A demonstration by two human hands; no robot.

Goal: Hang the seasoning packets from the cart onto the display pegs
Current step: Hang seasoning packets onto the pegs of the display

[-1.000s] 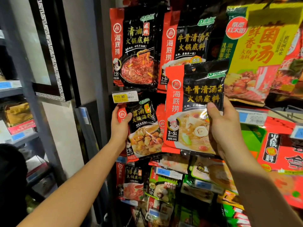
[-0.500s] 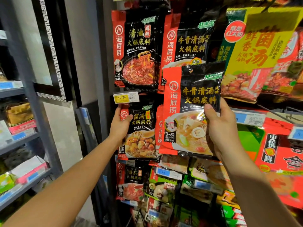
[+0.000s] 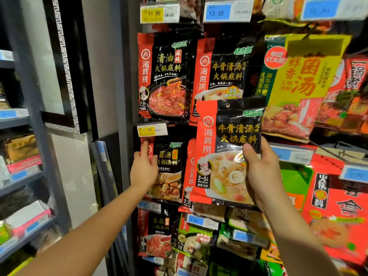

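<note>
My right hand grips a red-and-black seasoning packet with a noodle-soup picture by its right edge, holding it upright in front of the display. Just above it hangs a matching packet on a peg. My left hand holds the left edge of a hanging mushroom-soup packet, with the index finger pointing up toward a yellow price tag. The pegs themselves are hidden behind the packets. The cart is out of view.
A red-and-black chili packet hangs at upper left, a large yellow packet at upper right. More packets crowd the lower rows. A grey shelving unit stands left, beside a dark pillar.
My view has tilted up, so the display sits lower in frame and a top row of price tags shows. My left index finger has stretched upward. The held packet stays in front of the display.
</note>
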